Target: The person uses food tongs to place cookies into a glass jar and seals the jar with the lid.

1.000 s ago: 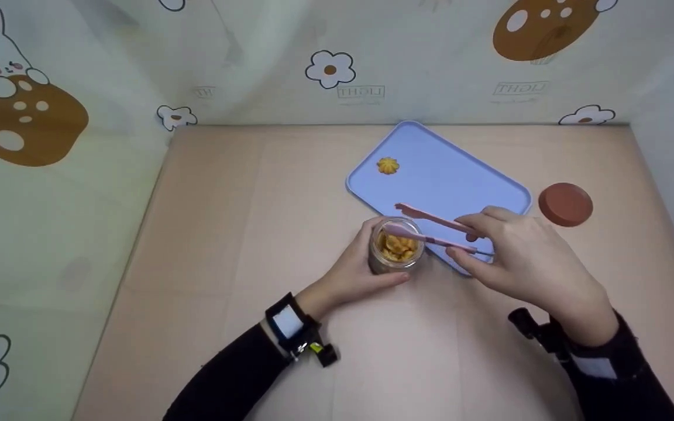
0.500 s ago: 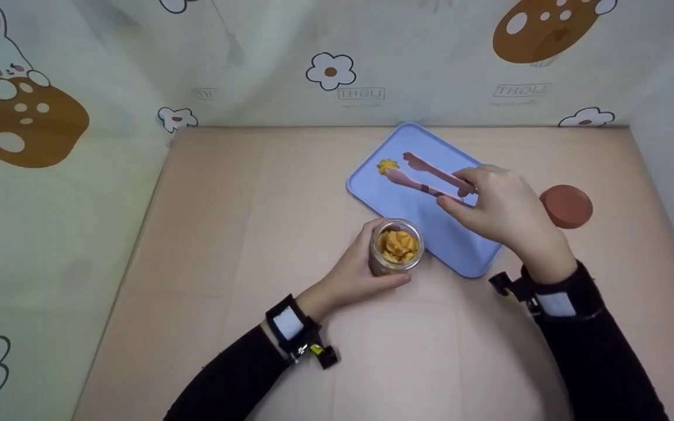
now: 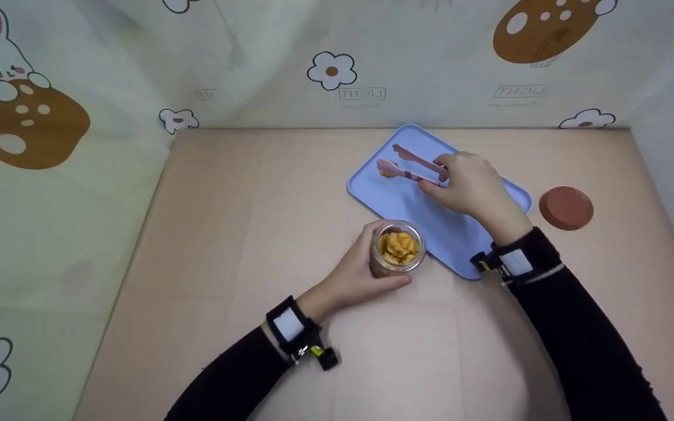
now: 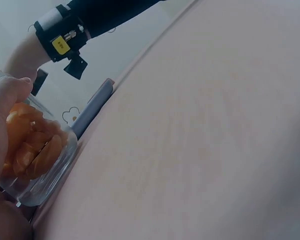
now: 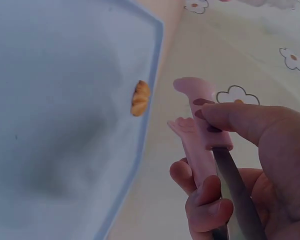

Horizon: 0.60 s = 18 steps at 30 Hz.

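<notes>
My left hand (image 3: 357,266) grips a clear glass jar (image 3: 378,266) from its left side. Piled inside the jar are golden cookies (image 4: 37,145). With its thumb and fingers, my right hand (image 3: 468,181) holds pink tongs (image 5: 202,125), whose two arms are spread apart. Over the far left part of the blue tray (image 3: 430,225), one tong tip overlaps a single ridged cookie (image 5: 140,98) in the head view. The right wrist view shows that cookie on the tray near its edge, with nothing between the tong tips.
A round reddish-brown lid (image 3: 566,208) lies right of the tray on the pale table (image 3: 226,234). Behind the table hangs a light curtain (image 3: 255,64) printed with flowers and cartoon figures. The tray's near corner lies beside the jar.
My right hand has carried the tongs from over the jar, away from me and leftward, to the cookie on the tray. My left hand and the jar stay in place.
</notes>
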{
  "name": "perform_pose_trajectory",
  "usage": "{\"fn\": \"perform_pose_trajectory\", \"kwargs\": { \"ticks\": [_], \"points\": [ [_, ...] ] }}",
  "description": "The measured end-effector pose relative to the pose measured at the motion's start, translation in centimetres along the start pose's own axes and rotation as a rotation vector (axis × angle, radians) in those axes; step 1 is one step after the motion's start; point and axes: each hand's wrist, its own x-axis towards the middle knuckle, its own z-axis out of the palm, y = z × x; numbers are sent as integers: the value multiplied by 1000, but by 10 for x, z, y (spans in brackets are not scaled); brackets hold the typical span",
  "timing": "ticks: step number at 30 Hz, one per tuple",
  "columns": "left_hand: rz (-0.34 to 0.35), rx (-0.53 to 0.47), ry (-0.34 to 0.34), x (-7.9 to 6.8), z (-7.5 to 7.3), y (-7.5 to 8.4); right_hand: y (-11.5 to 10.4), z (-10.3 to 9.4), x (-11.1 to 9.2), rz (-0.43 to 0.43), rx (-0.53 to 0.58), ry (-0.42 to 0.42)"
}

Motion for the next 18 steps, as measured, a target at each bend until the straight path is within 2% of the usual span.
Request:
{"fn": "perform_pose_trajectory", "kwargs": {
  "ticks": [6,18],
  "points": [
    [-6,27,3,-2,1,-1,2,12,9,-11,-23,9],
    [-26,28,2,-2,1,-3,-2,21,18,29,-43,-39]
  ]
}}
